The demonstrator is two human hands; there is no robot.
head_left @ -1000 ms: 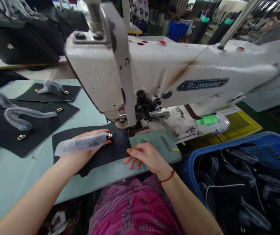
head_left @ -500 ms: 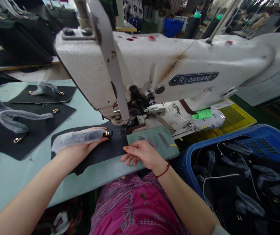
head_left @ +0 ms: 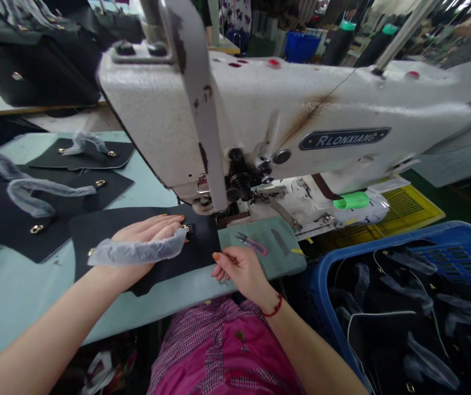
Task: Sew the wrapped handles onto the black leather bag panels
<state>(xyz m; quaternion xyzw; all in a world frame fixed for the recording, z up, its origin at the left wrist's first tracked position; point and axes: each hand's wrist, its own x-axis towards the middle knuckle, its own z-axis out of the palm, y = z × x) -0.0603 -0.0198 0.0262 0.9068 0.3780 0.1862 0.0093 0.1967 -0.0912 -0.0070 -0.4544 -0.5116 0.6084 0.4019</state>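
My left hand [head_left: 153, 233] lies flat on a black leather-like panel [head_left: 202, 241], fingers stretched toward the sewing machine's needle area. It passes beneath the panel's plastic-wrapped handle [head_left: 136, 251], which arches over the hand; a gold-coloured fitting joins the handle to the panel. The panel's right edge is beside the presser foot of the white sewing machine [head_left: 260, 109]. My right hand [head_left: 239, 269] is closed near the table's front edge, thumb against curled fingers; anything inside it is hidden. Just beyond it, pink-handled thread snips [head_left: 254, 243] rest on the green surface.
More black panels with wrapped handles [head_left: 54, 203] lie at the left. A blue basket [head_left: 321, 274] at the right holds several black pieces. Behind it is a yellow crate [head_left: 408, 203]. Black bags [head_left: 38, 66] stand on the far-left table.
My left hand has gone from gripping around the wrapped handle to lying flat under it. The panel's left part now shows further left. My right fingers have curled in tighter.
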